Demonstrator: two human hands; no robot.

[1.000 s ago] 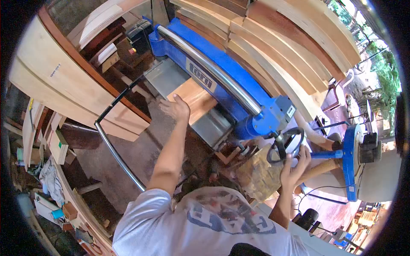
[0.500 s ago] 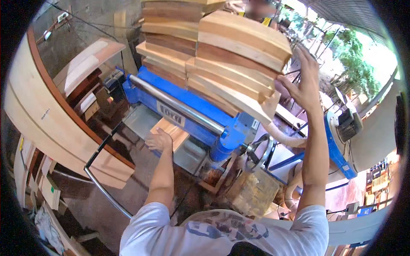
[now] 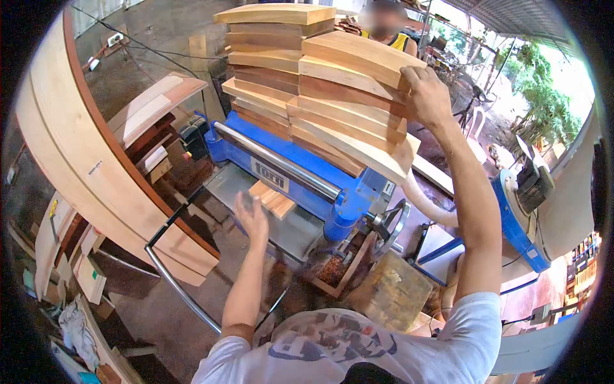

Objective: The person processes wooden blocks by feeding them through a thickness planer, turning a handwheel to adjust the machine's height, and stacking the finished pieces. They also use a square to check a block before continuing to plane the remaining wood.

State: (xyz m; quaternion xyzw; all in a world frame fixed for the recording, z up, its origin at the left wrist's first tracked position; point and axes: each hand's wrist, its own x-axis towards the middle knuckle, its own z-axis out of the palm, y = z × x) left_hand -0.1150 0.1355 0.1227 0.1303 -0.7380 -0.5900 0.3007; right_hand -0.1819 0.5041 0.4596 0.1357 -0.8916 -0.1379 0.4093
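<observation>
A blue thickness planer (image 3: 281,150) with a shiny roller stands in front of me. A short wooden board (image 3: 274,200) lies on its grey metal bed (image 3: 233,185), one end under the machine body. My left hand (image 3: 251,219) hovers just short of that board, fingers apart and holding nothing. On top of the planer rise two stacks of curved wooden pieces. My right hand (image 3: 427,97) grips the near right end of the top wooden piece (image 3: 364,59) of the right stack, fingers bent over its edge.
A handwheel (image 3: 391,219) is at the planer's right side. Long pale boards (image 3: 115,160) lean at the left, beside a bent metal bar (image 3: 182,291). A hose (image 3: 427,203) and a blue-framed machine (image 3: 518,224) stand to the right. Another person (image 3: 390,32) is behind the stacks.
My left hand has come off the board, which sits further under the planer. My right hand has moved from beside the stack onto the top piece's end. The view has shifted slightly.
</observation>
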